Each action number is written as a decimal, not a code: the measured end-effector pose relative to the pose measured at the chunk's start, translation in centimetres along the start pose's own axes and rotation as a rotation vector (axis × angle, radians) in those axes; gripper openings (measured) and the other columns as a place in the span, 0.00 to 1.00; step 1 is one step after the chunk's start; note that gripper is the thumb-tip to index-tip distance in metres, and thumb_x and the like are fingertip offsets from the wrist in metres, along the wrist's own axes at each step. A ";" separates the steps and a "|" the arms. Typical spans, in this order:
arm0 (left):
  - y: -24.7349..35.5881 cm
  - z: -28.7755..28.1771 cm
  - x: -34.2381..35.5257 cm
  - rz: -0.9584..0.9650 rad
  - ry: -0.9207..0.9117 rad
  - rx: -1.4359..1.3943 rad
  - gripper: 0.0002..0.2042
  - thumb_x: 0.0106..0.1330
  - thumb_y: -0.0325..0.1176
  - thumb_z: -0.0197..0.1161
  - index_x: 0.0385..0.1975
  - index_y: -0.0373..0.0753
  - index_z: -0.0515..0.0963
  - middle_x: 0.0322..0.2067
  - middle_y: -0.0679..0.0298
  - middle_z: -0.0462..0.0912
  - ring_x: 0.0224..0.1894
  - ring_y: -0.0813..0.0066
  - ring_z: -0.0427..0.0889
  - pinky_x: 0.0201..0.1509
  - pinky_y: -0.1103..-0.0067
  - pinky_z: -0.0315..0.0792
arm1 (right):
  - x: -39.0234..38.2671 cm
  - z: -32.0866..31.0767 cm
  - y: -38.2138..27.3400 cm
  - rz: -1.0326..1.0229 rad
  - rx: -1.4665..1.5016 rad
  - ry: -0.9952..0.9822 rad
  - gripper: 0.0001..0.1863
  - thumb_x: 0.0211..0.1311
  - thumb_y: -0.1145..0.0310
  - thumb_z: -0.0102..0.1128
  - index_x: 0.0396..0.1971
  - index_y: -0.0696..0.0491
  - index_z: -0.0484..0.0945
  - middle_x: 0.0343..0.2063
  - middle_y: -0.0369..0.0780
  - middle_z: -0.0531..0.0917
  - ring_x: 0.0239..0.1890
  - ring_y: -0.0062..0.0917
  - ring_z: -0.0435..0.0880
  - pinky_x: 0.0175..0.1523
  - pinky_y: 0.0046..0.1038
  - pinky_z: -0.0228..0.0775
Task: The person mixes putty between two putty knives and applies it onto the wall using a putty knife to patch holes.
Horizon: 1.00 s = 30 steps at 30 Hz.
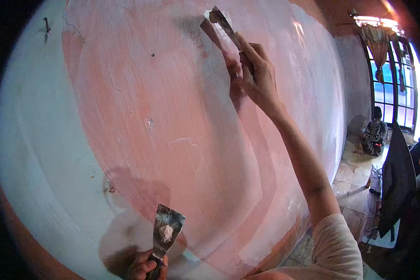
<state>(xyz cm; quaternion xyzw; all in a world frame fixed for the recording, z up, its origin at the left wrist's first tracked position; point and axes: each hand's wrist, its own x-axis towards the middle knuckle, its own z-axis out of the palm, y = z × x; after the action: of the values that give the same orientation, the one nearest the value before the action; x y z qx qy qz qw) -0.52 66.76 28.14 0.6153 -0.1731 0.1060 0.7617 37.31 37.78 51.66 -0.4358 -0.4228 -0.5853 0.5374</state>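
Note:
High on the pink and white wall (172,116), my right hand (261,79) grips a putty knife (227,30) by its handle. Its blade is at a fresh white patch of filler (213,17), with a dark lump near the blade's tip. Low in the view, my left hand (142,265) is wrapped round the dark handle of a second putty knife (172,218), held blade up. A whitish dab of putty (165,233) sits on that blade. The lower part of my left hand is cut off by the picture's edge.
A small hole (152,55) and a chipped spot (148,123) mark the wall. A metal hook (46,24) sticks out at upper left. At right, a person (374,133) sits on the tiled floor near a barred window (389,88); a large dark panel (397,179) stands closer.

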 end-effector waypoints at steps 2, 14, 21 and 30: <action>-0.1 -1.0 -0.6 -0.036 0.006 -0.017 0.15 0.72 0.33 0.45 0.52 0.32 0.67 0.18 0.59 0.74 0.06 0.76 0.57 0.12 0.79 0.63 | -0.2 0.4 -0.2 -0.021 -0.046 0.020 0.29 0.59 0.84 0.45 0.60 0.47 0.69 0.42 0.43 0.75 0.35 0.26 0.77 0.41 0.25 0.70; -1.2 -4.2 -3.3 -0.160 0.014 -0.060 0.14 0.72 0.33 0.45 0.52 0.32 0.66 0.20 0.59 0.74 0.07 0.75 0.59 0.13 0.78 0.64 | -0.7 1.9 0.6 -0.133 -0.360 0.040 0.34 0.48 0.82 0.55 0.59 0.46 0.68 0.46 0.47 0.72 0.42 0.45 0.73 0.46 0.39 0.72; -2.1 -4.4 -2.7 -0.208 0.014 -0.076 0.14 0.72 0.33 0.45 0.52 0.32 0.66 0.21 0.59 0.75 0.08 0.75 0.60 0.13 0.78 0.65 | -0.9 1.5 0.2 -0.168 -0.454 0.031 0.29 0.55 0.79 0.53 0.59 0.47 0.68 0.44 0.47 0.72 0.39 0.42 0.75 0.46 0.39 0.71; -2.4 -3.9 -2.3 -0.231 0.009 -0.082 0.14 0.72 0.32 0.44 0.52 0.33 0.66 0.23 0.59 0.75 0.09 0.74 0.61 0.14 0.78 0.66 | -0.6 -0.8 -3.2 -0.095 -0.222 0.097 0.28 0.52 0.85 0.49 0.55 0.50 0.74 0.37 0.45 0.74 0.31 0.28 0.76 0.38 0.26 0.70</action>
<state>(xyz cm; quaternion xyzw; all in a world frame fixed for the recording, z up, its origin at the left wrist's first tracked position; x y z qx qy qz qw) -1.22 70.17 24.31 0.5989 -0.1020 0.0133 0.7942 34.11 37.40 50.78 -0.4433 -0.3492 -0.6736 0.4774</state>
